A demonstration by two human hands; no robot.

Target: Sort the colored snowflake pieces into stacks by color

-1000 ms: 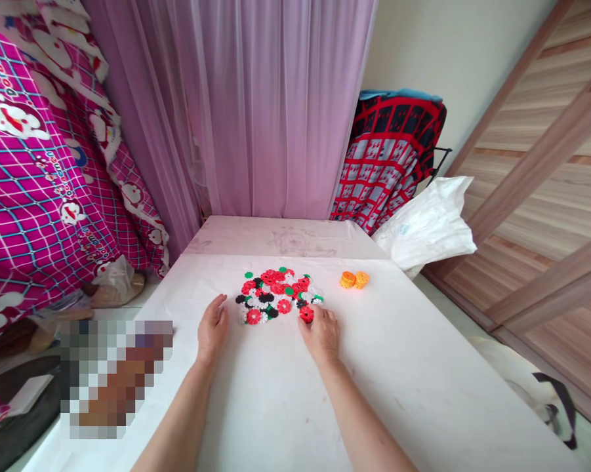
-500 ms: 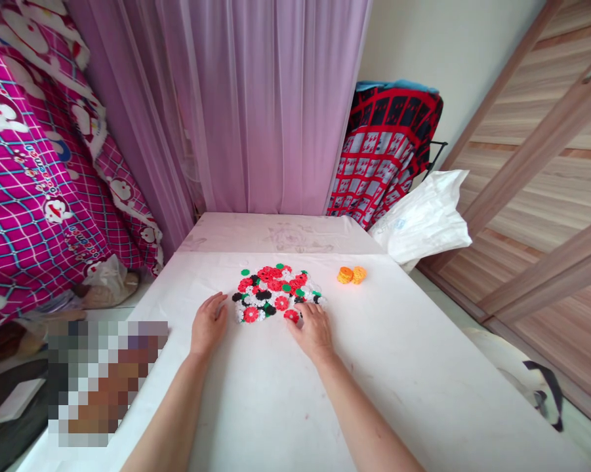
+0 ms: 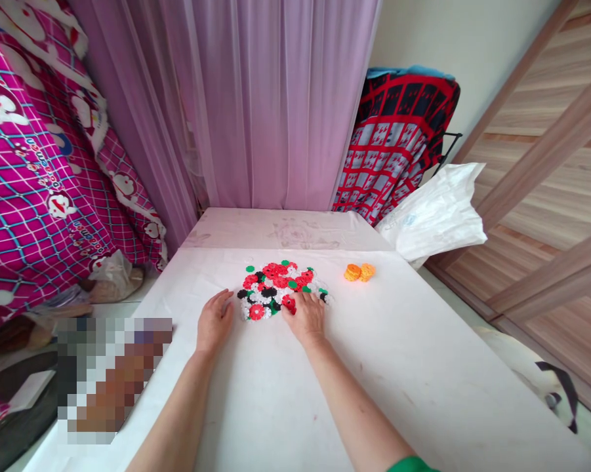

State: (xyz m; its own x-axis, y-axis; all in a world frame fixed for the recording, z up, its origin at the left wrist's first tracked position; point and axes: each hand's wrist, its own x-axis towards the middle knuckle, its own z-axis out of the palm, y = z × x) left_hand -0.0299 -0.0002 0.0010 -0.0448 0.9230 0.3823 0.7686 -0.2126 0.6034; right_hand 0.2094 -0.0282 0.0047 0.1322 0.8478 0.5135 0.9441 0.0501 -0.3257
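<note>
A flat pile of snowflake discs (image 3: 276, 280) in red, white, black and green lies on the white-covered table. My left hand (image 3: 215, 321) rests on its edge just left of the pile, fingers extended together and slightly curved, holding nothing. Over the pile's near right side lies my right hand (image 3: 305, 316), its fingers stretched across the discs and its thumb apart. A red disc (image 3: 288, 302) shows by that thumb; what lies under the palm is hidden. Off to the right, some orange and yellow discs (image 3: 359, 272) sit in a small separate group.
The white table (image 3: 403, 354) reaches to a purple curtain (image 3: 275, 105). A white plastic bag (image 3: 435, 213) stands past its right edge, near a red-and-black patterned cloth (image 3: 391, 141). Wooden doors (image 3: 551, 216) are at right. A blurred patch covers the table's left edge.
My right hand has slid forward and left, further onto the pile, with the red disc by its thumb shifting too. My left hand stays beside the pile. The view has shifted slightly.
</note>
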